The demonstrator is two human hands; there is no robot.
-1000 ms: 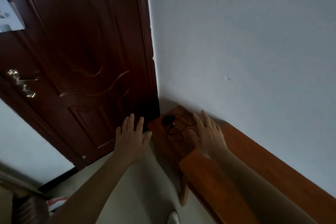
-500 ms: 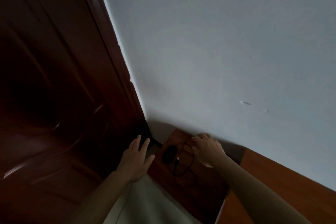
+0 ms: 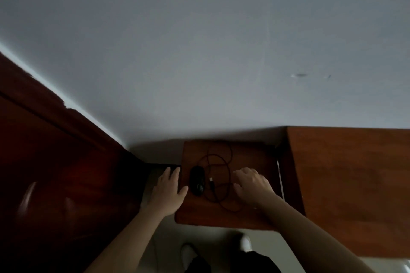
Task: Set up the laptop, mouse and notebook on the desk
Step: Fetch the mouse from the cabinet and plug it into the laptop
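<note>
Right now the black wired mouse [image 3: 197, 180] lies on the small low wooden table [image 3: 246, 155], directly between your two hands and a little nearer the table's left edge. Its long axis runs away from you toward the wall [image 3: 199, 51], with the narrower end pointing back at you. Your left hand [image 3: 168, 193] sits flat and open at the table's left edge, fingers spread, its thumb just beside the mouse body; it looks the nearer of the two. Your right hand [image 3: 253, 186] hovers over the table to the right, fingers loosely curled and holding nothing, with the mouse cable [image 3: 221, 162] looping between it and the mouse. The cable's plug end [image 3: 212, 182] lies just right of the mouse, inside the loops. Mind the loops: lifting the mouse alone would likely drag the cable across the top. The taller wooden desk [image 3: 355, 184] stands immediately to your right. No laptop or notebook is in view, and no container either. A dark wooden door [image 3: 55, 184] fills the left.
</note>
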